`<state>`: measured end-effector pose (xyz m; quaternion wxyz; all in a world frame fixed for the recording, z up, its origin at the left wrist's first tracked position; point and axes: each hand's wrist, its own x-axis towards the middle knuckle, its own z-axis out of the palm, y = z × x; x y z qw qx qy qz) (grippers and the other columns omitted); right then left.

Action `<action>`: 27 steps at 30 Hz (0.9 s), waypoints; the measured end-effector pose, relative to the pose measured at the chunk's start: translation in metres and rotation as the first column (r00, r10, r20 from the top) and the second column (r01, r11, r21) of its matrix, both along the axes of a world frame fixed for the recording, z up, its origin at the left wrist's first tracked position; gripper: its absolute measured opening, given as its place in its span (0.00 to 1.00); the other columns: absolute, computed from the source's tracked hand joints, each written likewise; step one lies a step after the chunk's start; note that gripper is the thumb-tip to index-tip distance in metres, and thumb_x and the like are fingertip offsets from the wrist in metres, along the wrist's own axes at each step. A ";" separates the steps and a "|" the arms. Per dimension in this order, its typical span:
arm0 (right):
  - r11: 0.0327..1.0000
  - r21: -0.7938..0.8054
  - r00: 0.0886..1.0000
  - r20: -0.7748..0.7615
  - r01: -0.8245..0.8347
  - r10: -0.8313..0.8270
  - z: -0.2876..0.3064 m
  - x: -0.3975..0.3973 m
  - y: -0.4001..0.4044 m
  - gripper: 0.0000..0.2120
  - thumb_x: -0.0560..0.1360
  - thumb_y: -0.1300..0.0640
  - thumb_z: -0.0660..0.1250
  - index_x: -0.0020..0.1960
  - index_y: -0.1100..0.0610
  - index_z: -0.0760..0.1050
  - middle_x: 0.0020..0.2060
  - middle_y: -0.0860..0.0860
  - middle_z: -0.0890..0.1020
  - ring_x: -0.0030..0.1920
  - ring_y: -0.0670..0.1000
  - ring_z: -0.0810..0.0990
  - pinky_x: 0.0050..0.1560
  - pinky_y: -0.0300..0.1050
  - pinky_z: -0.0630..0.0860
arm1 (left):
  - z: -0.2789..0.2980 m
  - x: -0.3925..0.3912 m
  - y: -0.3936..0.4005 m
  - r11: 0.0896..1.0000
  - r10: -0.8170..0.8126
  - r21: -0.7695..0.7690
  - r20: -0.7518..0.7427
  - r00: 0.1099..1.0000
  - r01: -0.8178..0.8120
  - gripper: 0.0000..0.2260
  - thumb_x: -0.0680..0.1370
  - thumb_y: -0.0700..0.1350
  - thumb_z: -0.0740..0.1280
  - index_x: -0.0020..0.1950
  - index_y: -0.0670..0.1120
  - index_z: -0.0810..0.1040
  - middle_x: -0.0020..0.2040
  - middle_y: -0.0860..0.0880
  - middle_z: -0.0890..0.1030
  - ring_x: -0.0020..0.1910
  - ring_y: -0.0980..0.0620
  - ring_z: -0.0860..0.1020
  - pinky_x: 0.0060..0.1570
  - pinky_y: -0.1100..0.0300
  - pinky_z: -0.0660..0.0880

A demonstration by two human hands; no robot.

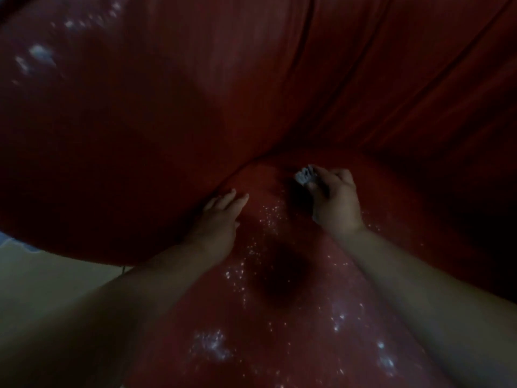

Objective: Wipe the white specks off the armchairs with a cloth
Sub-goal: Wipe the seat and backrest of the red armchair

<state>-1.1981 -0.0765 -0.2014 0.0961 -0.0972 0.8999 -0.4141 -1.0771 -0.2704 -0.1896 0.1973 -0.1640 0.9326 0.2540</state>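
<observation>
red armchair seat [321,275], white specks [212,344] scattered on it.

Dark red armchair seat [279,317]: covering with a slight sheen and a fine grainy look under the dim light, dusted with white powdery specks [212,344] that catch the light. Rounded dark red armrest [112,135], left: smooth, taut, faintly glossy, with blurred white patches at its far end. Dark red backrest [391,79], far right: soft-looking covering with long folds or seams, more matt. Small crumpled grey-white cloth [305,175], pinched in the right hand [335,200]: rumpled, matt fabric. Pale floor [42,275], near left: smooth, dull finish.
</observation>
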 end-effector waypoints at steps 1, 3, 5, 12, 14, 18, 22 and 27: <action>0.998 0.056 0.999 -0.037 -0.004 0.006 -0.008 -0.010 -0.004 0.16 0.78 0.60 0.65 0.65 0.59 0.75 0.54 0.53 0.70 0.57 0.58 0.73 0.60 0.44 0.72 | -0.005 -0.002 -0.001 1.000 -0.003 -0.016 -0.018 1.000 0.003 0.27 0.82 0.42 0.58 0.77 0.59 0.52 0.79 0.56 0.50 0.76 0.52 0.49 0.74 0.58 0.51; 0.989 0.145 0.996 -0.082 0.036 -0.024 -0.023 -0.020 -0.012 0.16 0.79 0.59 0.64 0.66 0.57 0.74 0.57 0.57 0.70 0.59 0.58 0.72 0.64 0.47 0.69 | -0.014 -0.003 -0.002 0.999 -0.020 -0.042 -0.075 0.997 0.017 0.28 0.82 0.42 0.59 0.78 0.58 0.52 0.79 0.57 0.48 0.76 0.52 0.49 0.70 0.64 0.46; 0.987 0.155 0.994 -0.113 0.029 -0.011 -0.031 -0.005 -0.019 0.18 0.79 0.61 0.64 0.68 0.55 0.72 0.57 0.54 0.68 0.59 0.56 0.71 0.65 0.48 0.70 | -0.020 0.001 -0.002 0.998 -0.031 -0.049 -0.103 0.994 0.026 0.29 0.81 0.42 0.60 0.78 0.58 0.52 0.79 0.58 0.46 0.76 0.53 0.47 0.69 0.66 0.46; 0.950 0.295 0.968 -0.191 -0.102 0.163 -0.027 -0.004 0.015 0.17 0.76 0.61 0.63 0.64 0.55 0.76 0.57 0.63 0.73 0.58 0.63 0.71 0.57 0.51 0.68 | -0.025 0.016 -0.004 0.998 -0.009 -0.068 -0.091 0.996 0.003 0.27 0.81 0.46 0.59 0.78 0.56 0.52 0.79 0.58 0.44 0.76 0.55 0.44 0.75 0.53 0.51; 0.943 0.329 0.986 -0.166 0.040 0.016 -0.032 -0.033 0.007 0.18 0.74 0.63 0.63 0.64 0.55 0.76 0.60 0.65 0.72 0.60 0.64 0.70 0.60 0.51 0.67 | -0.025 0.017 -0.003 0.998 0.005 -0.060 -0.086 0.996 -0.010 0.27 0.81 0.47 0.59 0.78 0.57 0.51 0.78 0.58 0.43 0.76 0.55 0.43 0.75 0.53 0.50; 0.958 0.250 0.963 -0.191 -0.140 0.191 -0.036 -0.010 -0.019 0.14 0.77 0.61 0.64 0.62 0.51 0.75 0.57 0.58 0.73 0.58 0.58 0.74 0.61 0.54 0.72 | -0.024 0.019 -0.001 0.998 0.020 -0.055 -0.100 0.995 -0.026 0.27 0.82 0.46 0.58 0.78 0.57 0.51 0.78 0.58 0.43 0.76 0.56 0.42 0.75 0.54 0.49; 0.856 0.268 0.814 -0.279 -0.443 0.509 -0.030 0.033 0.013 0.16 0.77 0.63 0.67 0.64 0.54 0.76 0.53 0.54 0.73 0.53 0.57 0.74 0.53 0.50 0.76 | -0.024 0.021 0.001 0.997 0.029 -0.068 -0.111 0.993 -0.037 0.26 0.82 0.45 0.57 0.78 0.57 0.52 0.79 0.57 0.43 0.76 0.55 0.43 0.75 0.55 0.49; 0.944 0.293 0.932 -0.277 -0.148 0.232 -0.043 -0.016 0.007 0.16 0.76 0.55 0.61 0.63 0.53 0.76 0.56 0.58 0.73 0.58 0.60 0.71 0.53 0.36 0.61 | -0.026 0.025 0.003 0.997 0.063 -0.038 -0.124 0.990 -0.068 0.27 0.82 0.43 0.56 0.78 0.56 0.51 0.78 0.58 0.43 0.76 0.57 0.42 0.75 0.55 0.48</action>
